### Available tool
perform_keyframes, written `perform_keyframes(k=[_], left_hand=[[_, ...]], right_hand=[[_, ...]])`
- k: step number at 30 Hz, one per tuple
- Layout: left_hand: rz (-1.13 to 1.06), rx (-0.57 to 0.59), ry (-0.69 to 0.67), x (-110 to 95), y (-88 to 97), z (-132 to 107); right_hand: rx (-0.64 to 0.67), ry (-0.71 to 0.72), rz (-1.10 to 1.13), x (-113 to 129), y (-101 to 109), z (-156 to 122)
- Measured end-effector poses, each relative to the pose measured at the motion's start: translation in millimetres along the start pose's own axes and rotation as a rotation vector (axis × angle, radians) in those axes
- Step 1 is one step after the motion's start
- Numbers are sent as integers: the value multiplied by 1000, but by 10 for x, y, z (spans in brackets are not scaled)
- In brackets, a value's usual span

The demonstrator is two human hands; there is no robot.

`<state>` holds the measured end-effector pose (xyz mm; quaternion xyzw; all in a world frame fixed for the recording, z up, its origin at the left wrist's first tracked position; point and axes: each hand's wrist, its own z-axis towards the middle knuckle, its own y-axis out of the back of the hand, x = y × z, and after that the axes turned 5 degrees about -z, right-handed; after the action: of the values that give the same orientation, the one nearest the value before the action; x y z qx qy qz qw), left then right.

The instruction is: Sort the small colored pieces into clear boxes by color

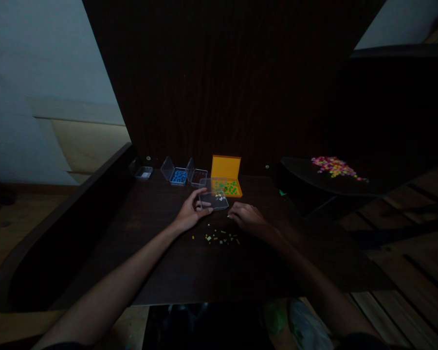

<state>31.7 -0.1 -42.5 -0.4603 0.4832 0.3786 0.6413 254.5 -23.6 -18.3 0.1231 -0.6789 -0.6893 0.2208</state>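
My left hand (193,212) grips the left side of a clear plastic box (208,200), its thumb along the near edge. A few small white pieces (219,197) lie in the right part of that box. Just right of the box, my right hand (246,215) is closed in a pinch, with a tiny whitish piece (228,216) at its fingertips. On the dark tabletop between and below my hands, small yellow and white pieces (222,238) are scattered. An orange box (235,196) with its lid up holds green pieces (230,187) right behind the clear box.
Left of the orange box stand open clear boxes with dark red pieces (200,176) and blue pieces (178,176). A small clear box (144,172) sits farther left. Multicoloured pieces (335,166) are heaped on a dark shelf (302,177) at right. A dark panel (233,87) rises behind.
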Motion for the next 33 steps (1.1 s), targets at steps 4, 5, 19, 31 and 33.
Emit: perform_keyframes(k=[4, 5, 19, 31, 33], left_hand=[[7, 3, -11, 6, 5, 2], [8, 5, -11, 7, 7, 2], [-6, 19, 1, 39, 25, 13], [-50, 27, 0, 25, 3, 6], [-61, 27, -1, 37, 6, 11]], right_hand=[[-16, 0, -8, -7, -52, -4], [-21, 3, -9, -13, -62, -6], [-181, 126, 67, 101, 287, 259], [-29, 49, -132, 283, 216, 573], [-26, 40, -134, 275, 216, 566]])
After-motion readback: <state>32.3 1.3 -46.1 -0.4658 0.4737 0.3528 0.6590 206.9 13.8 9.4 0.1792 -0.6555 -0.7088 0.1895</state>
